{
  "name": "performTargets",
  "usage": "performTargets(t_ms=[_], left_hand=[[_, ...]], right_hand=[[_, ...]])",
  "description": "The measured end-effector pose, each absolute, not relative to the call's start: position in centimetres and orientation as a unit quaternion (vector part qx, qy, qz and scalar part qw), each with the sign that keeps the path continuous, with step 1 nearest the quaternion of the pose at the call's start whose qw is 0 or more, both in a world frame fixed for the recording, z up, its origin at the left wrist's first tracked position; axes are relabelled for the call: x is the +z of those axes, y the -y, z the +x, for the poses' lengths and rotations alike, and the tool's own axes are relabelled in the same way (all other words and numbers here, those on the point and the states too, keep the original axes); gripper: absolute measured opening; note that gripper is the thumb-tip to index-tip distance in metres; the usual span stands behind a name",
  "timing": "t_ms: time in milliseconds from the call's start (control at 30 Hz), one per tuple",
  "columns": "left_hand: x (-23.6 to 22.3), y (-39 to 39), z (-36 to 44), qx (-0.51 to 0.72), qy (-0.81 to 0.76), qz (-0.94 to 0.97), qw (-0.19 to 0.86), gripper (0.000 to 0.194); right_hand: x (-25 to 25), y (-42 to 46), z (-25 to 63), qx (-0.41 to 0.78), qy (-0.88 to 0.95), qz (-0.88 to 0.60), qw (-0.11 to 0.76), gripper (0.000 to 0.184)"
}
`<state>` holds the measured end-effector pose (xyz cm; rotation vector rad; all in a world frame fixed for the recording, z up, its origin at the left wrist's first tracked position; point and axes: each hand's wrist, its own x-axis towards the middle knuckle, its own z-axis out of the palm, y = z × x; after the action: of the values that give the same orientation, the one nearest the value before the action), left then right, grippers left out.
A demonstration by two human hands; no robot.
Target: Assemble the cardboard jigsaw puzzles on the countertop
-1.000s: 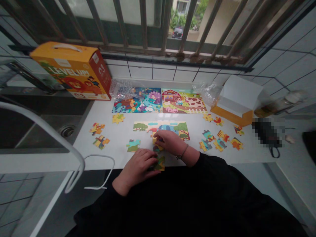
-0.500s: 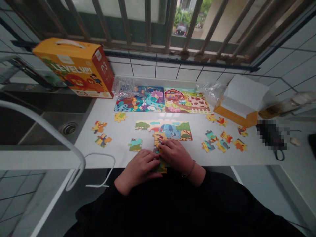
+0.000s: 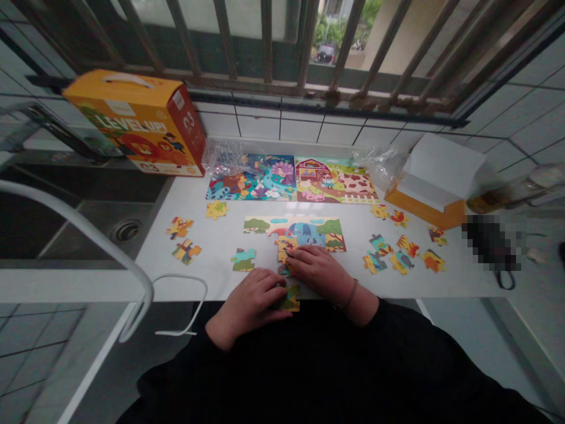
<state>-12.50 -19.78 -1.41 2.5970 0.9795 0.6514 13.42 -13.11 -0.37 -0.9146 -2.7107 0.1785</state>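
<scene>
A partly joined jigsaw puzzle (image 3: 306,234) with a blue elephant and trees lies in front of me, with a column of pieces running down toward the table's front edge. My left hand (image 3: 252,299) is closed on a green and yellow puzzle piece (image 3: 291,299) at that edge, partly covering it. Bent over the column from the right, my right hand (image 3: 318,272) has its fingers together on a puzzle piece (image 3: 285,268) mostly hidden beneath them. Left of the column lies a loose teal and green piece (image 3: 243,259).
Two finished-looking puzzle pictures, a night forest (image 3: 269,182) and a farm (image 3: 338,182), lie at the back. Loose pieces (image 3: 402,259) are spread right and left. An orange box (image 3: 141,129) stands beside the sink (image 3: 101,227); an opened box (image 3: 428,200) sits right. A white cable arm (image 3: 88,221) crosses the left.
My right hand has shifted slightly right, baring a little more of the column. My left hand stays at the lower piece. The whole view has drifted slightly.
</scene>
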Motion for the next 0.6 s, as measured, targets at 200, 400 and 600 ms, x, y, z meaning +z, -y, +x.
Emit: performTargets(t_ms=[200,400,600], left_hand=[[-1.2,19.7,-12.4,0.236,-0.336,0.9,0.149,0.032],[-1.2,19.7,-12.4,0.23,-0.335,0.903,0.142,0.034],[-1.0,19.7,-12.4,0.23,-0.339,0.901,0.144,0.034]], right_hand=[[-0.9,12.7,13.7,0.056,0.941,-0.296,0.152,0.029],[-0.7,12.2,13.1,0.058,0.936,-0.31,0.16,0.03],[-1.4,10.9,12.7,0.05,0.922,-0.345,0.167,0.029]])
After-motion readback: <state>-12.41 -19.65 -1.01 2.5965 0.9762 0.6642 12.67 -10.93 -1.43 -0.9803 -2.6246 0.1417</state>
